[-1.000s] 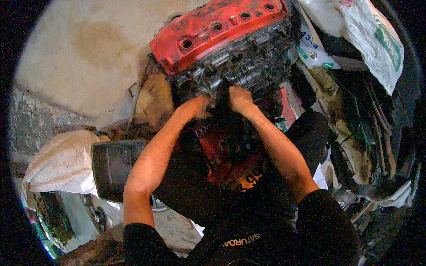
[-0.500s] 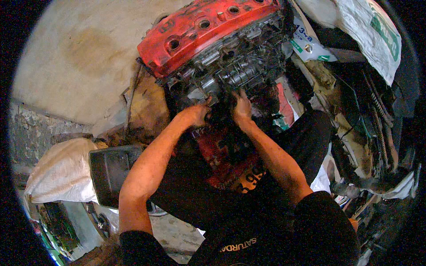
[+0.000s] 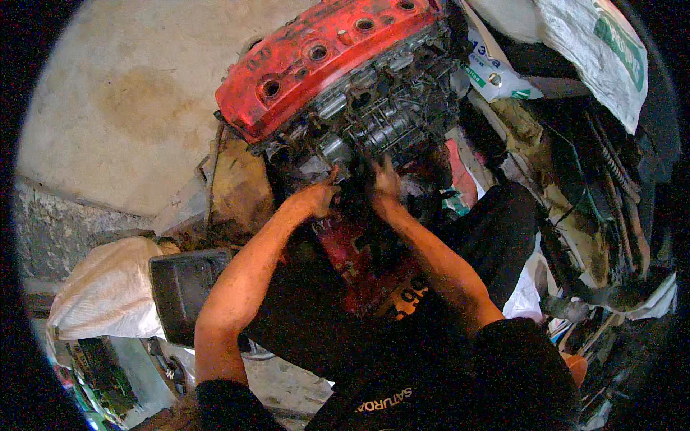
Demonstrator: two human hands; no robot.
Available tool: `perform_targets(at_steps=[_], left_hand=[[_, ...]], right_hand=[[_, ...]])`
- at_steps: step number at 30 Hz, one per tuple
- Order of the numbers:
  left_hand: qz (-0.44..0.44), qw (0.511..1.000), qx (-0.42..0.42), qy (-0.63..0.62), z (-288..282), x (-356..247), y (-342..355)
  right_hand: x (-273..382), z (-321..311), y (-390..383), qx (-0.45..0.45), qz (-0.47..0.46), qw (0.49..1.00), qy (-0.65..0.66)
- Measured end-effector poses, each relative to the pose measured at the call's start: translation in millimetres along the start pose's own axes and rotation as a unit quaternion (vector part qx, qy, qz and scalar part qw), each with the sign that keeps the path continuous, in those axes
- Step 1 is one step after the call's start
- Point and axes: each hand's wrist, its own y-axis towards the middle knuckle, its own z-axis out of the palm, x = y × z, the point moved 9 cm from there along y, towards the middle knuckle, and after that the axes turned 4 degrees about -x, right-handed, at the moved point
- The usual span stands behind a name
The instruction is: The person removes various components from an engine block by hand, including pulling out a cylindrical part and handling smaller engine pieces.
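An engine with a red valve cover and a dirty dark metal side lies in front of me. My left hand is at the engine's near lower side, next to a greyish metal part. Its fingers are curled, with one reaching up against the metal; whatever is in the grip is hidden. Just to the right, my right hand reaches in under the dark ribbed part of the engine. Its fingers stretch upward and look apart, slightly blurred, and no held thing shows in them.
A dark plastic tub stands left of my left arm, beside a pale sack. Worn metal parts are heaped at the right, below a white and green sack. A reddish surface shows between my forearms.
The view has shifted slightly, so the engine sits a little further left. My right hand's fingers have straightened and spread somewhat. My left hand stays at nearly the same spot on the engine.
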Motion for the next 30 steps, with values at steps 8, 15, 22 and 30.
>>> perform_targets(at_steps=[8, 15, 22, 30], left_hand=[[-0.071, 0.995, 0.023, -0.067, -19.9, -17.8, 3.4], [-0.065, 0.996, -0.041, -0.047, -46.4, -36.7, -2.4], [-0.058, 0.996, -0.027, -0.067, -52.1, -42.4, 1.0], [-0.034, 0.974, -0.186, 0.124, -81.0, -55.7, 8.0]], right_hand=[[-20.9, 55.2, -14.6, 0.123, 0.133, 0.983, 0.029], [-23.7, 7.8, 12.3, 0.082, 0.119, 0.989, 0.021], [3.8, 8.0, 29.4, 0.182, 0.208, 0.959, 0.064], [-61.2, 55.9, 11.0, 0.17, 0.071, 0.982, -0.045]])
